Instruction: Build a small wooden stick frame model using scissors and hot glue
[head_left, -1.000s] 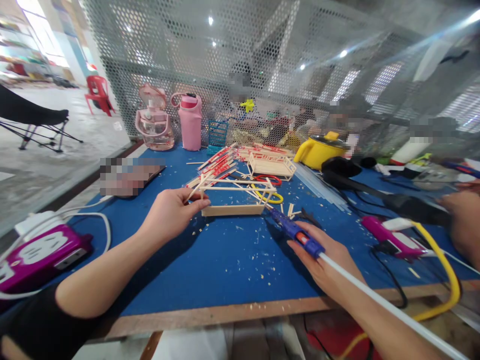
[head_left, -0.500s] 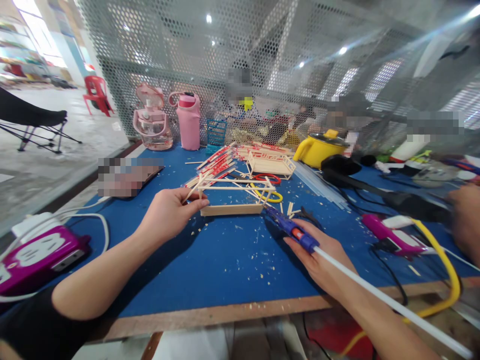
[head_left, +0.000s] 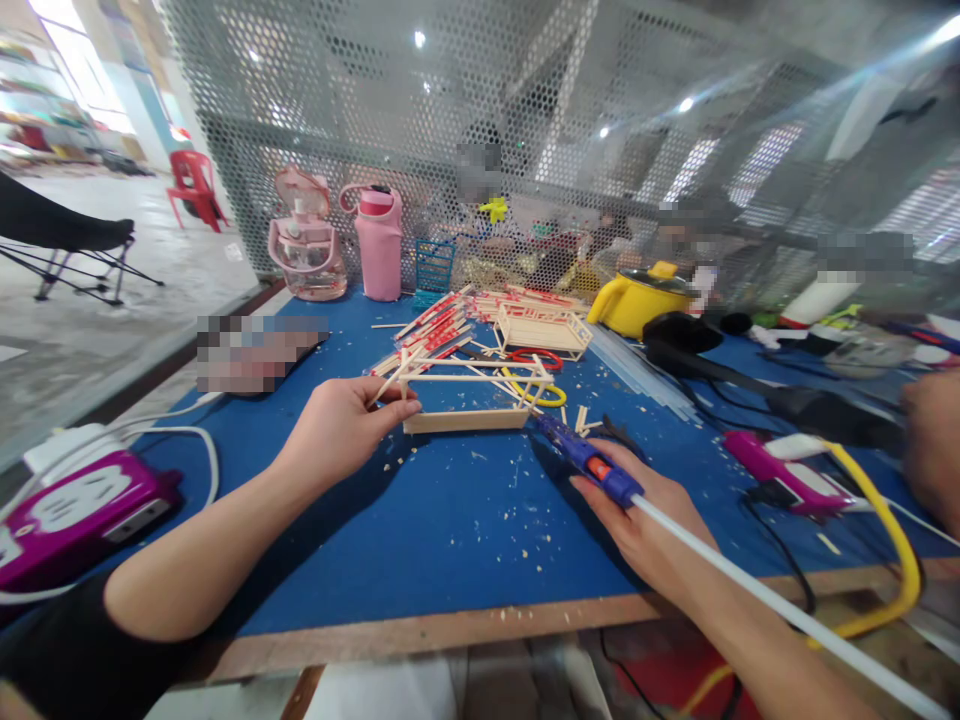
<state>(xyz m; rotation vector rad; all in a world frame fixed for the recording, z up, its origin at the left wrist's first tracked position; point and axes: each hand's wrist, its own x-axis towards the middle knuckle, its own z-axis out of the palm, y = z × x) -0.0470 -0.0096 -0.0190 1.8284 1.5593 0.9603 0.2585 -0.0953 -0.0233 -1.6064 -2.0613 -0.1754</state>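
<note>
Hardly anything moved since the earlier frames: both hands, frame and glue gun keep about the same spots; only another person's hand at the right edge sits slightly further out than in the first.

Left hand: nearly closed, thumb and fingers pinching the left end of the wooden frame, which is near the middle of the blue table. Right hand: closed around the purple glue gun, nozzle at the frame's lower right corner; can't tell if touching. Long white stick runs back from the gun over the right forearm.

Behind the frame: yellow ring, red ring, wooden tray, red-white packs. Clear sticks right of the tray, yellow pot behind them. Clear bottle, pink bottle and blue rack line up along the mesh. Purple power strip at left, pink one at right. Crumbs scattered on the table.
</note>
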